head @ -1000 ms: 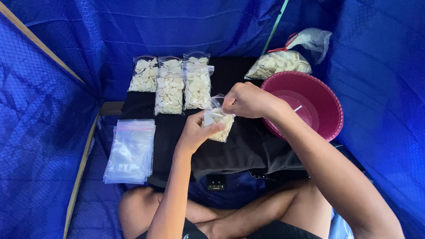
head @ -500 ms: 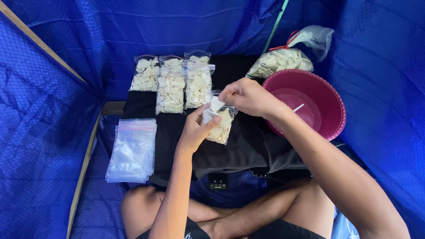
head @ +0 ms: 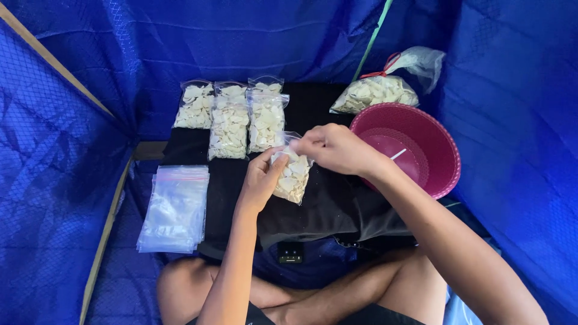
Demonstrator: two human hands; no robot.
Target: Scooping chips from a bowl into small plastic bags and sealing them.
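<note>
Holding one chip bag [head: 291,176] over black cloth [head: 325,204], left hand [head: 260,180] gripping its side, right hand [head: 334,148] pinching its top edge, three filled bags [head: 229,120] lined behind, one big sack [head: 373,94], one pink bowl [head: 421,144] right, empty bag stack [head: 174,207] left.

Clear glossy plastic is showing on the small bag [head: 291,174], the filled bags [head: 230,120] and the empty stack [head: 174,207]. Matt black cloth [head: 325,204] is lying beneath; the pink bowl [head: 415,147] is looking like smooth plastic, the blue tarp [head: 60,180] woven.
</note>
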